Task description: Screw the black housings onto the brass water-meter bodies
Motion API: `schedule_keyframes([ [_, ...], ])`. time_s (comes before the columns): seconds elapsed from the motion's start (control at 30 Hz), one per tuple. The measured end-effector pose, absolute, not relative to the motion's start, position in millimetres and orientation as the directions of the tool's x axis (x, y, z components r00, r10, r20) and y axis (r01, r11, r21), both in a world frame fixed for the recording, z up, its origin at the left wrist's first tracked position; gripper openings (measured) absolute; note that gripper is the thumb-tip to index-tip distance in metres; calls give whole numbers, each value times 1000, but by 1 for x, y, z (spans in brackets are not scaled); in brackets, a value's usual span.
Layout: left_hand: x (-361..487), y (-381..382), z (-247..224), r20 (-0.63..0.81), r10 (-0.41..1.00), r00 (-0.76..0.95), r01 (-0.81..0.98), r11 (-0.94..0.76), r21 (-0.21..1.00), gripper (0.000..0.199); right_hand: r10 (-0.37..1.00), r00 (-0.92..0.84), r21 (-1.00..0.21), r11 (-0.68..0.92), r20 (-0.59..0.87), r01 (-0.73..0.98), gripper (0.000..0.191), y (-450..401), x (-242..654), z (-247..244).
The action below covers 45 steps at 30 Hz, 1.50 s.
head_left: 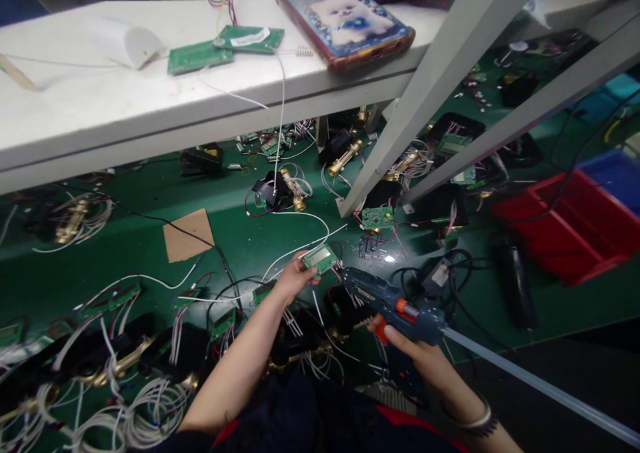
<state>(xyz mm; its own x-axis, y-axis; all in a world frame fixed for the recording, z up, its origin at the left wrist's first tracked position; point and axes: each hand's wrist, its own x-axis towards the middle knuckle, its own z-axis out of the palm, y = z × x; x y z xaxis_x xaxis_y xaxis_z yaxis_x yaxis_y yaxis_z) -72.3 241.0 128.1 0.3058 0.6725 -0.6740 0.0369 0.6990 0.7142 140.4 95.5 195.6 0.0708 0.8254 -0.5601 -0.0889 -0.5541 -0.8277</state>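
My left hand (299, 276) holds a small green circuit board (321, 258) with a pale rectangular part on it, near the middle of the view. Fingers of my right hand (405, 346) are wrapped round the handle of a dark blue glue gun (383, 296) with an orange trigger. A long translucent glue stick (530, 376) sticks out of the gun's rear, towards the lower right. The gun's nozzle points left at the board's right edge, where thin wires meet it; whether the tip touches is too small to tell.
A raised white shelf (65, 116) crosses the top, bearing a phone (350, 19) and green boards (200, 56). Grey metal struts (420, 93) slant down at the right. Brass fittings (345, 157), coiled cables (155, 406), cardboard (189, 235) and a red bin (570, 219) lie around.
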Motion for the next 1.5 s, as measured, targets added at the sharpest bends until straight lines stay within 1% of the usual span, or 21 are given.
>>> schedule_keyframes([
  [0.13, -74, 235, 132, -644, 702, 303, -27, 682, 731, 62, 790, 103, -797, -602, -604, -53, 44, 96, 136, 196],
  [0.37, -72, 231, 138, -625, 714, 315, -70, 674, 735, 62, 786, 156, -794, -607, -599, 11, 46, 95, 132, 192],
  [0.6, -71, 230, 141, -625, 717, 309, -68, 672, 737, 60, 808, 168, -816, -578, -565, 34, 42, 93, 131, 191],
  [0.83, -72, 230, 140, -637, 710, 300, -58, 680, 731, 65, 808, 209, -819, -571, -551, 48, 41, 91, 131, 187],
  [1.03, -73, 230, 140, -634, 712, 303, -61, 678, 732, 68, 777, 202, -789, -614, -596, 34, 43, 89, 133, 188],
  [1.27, -73, 230, 141, -624, 716, 313, -74, 673, 736, 59, 791, 188, -799, -599, -582, 51, 42, 89, 133, 188],
  [1.33, -73, 230, 141, -624, 718, 309, -80, 673, 735, 60, 804, 181, -811, -583, -567, 49, 42, 89, 134, 189],
  [1.5, -74, 229, 140, -628, 723, 289, -94, 674, 733, 67, 826, 94, -828, -560, -556, 28, 43, 92, 140, 195],
])
